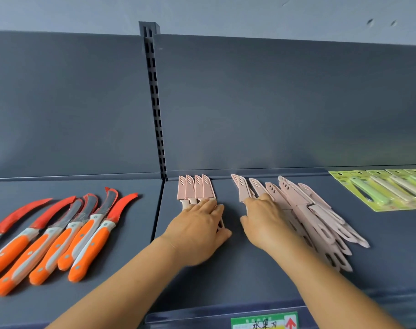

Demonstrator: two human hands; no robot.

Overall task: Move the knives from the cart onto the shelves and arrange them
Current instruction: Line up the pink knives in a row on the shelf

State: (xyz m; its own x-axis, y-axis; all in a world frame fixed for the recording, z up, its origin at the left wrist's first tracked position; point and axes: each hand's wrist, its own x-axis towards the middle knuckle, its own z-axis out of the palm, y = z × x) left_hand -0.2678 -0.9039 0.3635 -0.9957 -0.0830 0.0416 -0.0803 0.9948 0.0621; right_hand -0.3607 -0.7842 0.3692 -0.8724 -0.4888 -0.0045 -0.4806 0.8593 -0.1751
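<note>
Both hands lie flat and apart on the grey shelf [226, 276], fingers straight. The left hand [197, 230] presses the handles of four neat pink knives [195, 187]. The right hand [265, 222] rests on the loose pink knife pile [316, 210] spreading to its right. Orange-handled knives [60, 236] lie left of the left hand; green packs [387, 189] sit far right.

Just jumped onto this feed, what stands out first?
Both hands on the shelf: the left hand rests on a neat row of pink knives, the right hand on a messy pink pile. Orange-handled curved knives are lined up at far left.
</note>
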